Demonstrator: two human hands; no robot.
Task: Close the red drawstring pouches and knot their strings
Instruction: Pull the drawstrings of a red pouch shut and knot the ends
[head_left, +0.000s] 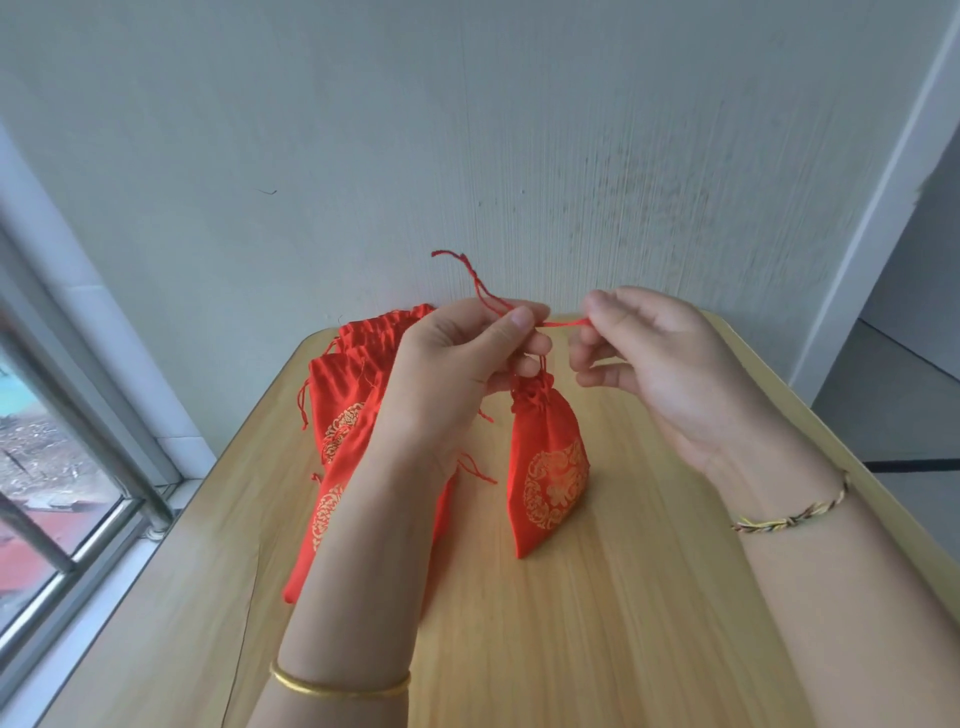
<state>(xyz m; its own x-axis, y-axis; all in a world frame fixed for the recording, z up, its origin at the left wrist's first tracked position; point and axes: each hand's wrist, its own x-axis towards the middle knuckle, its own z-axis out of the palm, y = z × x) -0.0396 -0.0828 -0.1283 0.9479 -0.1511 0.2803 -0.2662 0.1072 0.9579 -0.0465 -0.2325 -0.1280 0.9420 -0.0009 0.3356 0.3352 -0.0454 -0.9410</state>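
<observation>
Above the tabletop (623, 597), both hands pinch the red string (563, 324) of a cinched pouch (545, 467): left hand (467, 358), right hand (660, 364). A slipped pinch could loosen the half-formed knot; unclosed pouches (353, 415) wait beside.

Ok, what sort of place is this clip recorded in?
Probably a plain indoor room, maybe a home or small workroom: a light wooden table set against a bare white wall, beside a window.

Bare forearms. Left grip (457, 364): plain gold bangle (340, 687) on wrist. Right grip (665, 364): thin braided bracelet (795, 514) on wrist, yellow, black, reddish strands. Nails short.
</observation>
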